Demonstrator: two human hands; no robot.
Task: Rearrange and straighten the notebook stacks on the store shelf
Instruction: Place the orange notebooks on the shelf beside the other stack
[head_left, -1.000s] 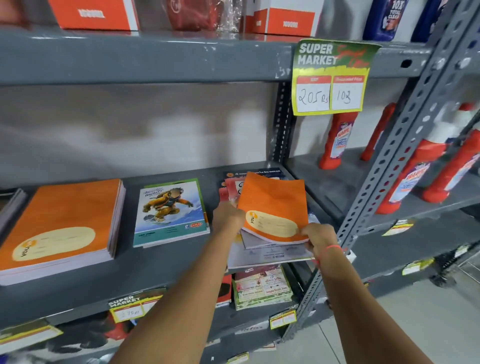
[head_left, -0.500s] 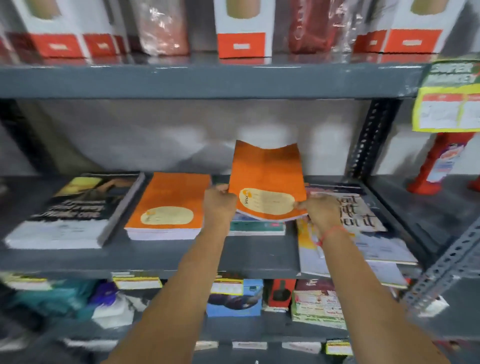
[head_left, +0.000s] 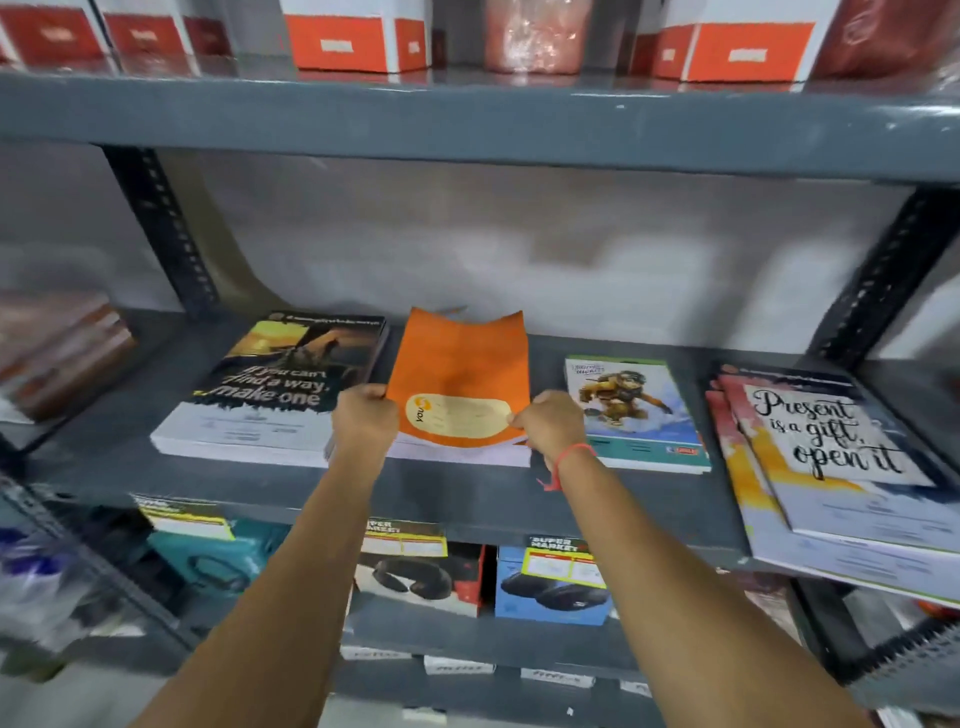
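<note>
Middle shelf: a black quote notebook stack is sitting on the left. Next, the left hand and right hand are both pinching the orange notebook over its orange stack. Cartoon notebooks, then "Present is a gift" notebooks overhanging the edge.

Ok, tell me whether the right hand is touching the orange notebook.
Touching. The head view shows the right hand pinching the near right edge of the orange notebook, with the left hand gripping its opposite edge.
</note>
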